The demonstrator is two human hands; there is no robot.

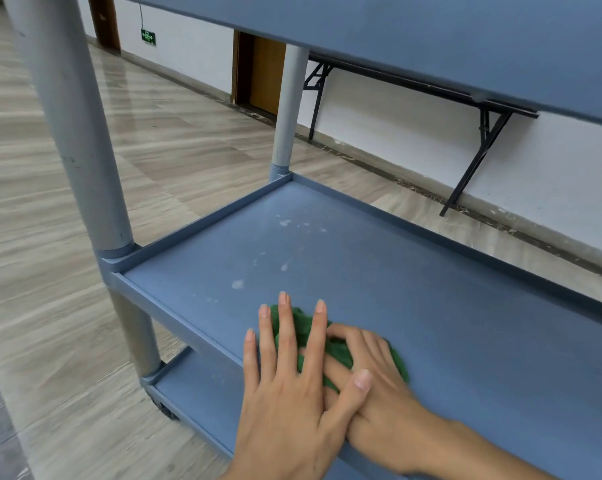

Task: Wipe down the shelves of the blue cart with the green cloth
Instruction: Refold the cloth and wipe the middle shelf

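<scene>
The blue cart's middle shelf (413, 292) fills the view, with whitish smudges (285, 265) toward its far left. A crumpled green cloth (304, 329) lies near the shelf's front edge. My right hand (368, 372) rests on the cloth with its fingers curled into it. My left hand (285, 386) lies flat with spread fingers over the cloth's left part, its thumb crossing my right hand. The top shelf (431, 39) overhangs above. Part of the bottom shelf (202, 393) shows lower left.
Grey cart posts stand at the near left (81, 133) and far left (289, 105) corners. A caster (164, 408) sits under the near corner. A folding table with black legs (479, 157) lines the white wall behind. Wood-look floor (50, 271) spreads to the left.
</scene>
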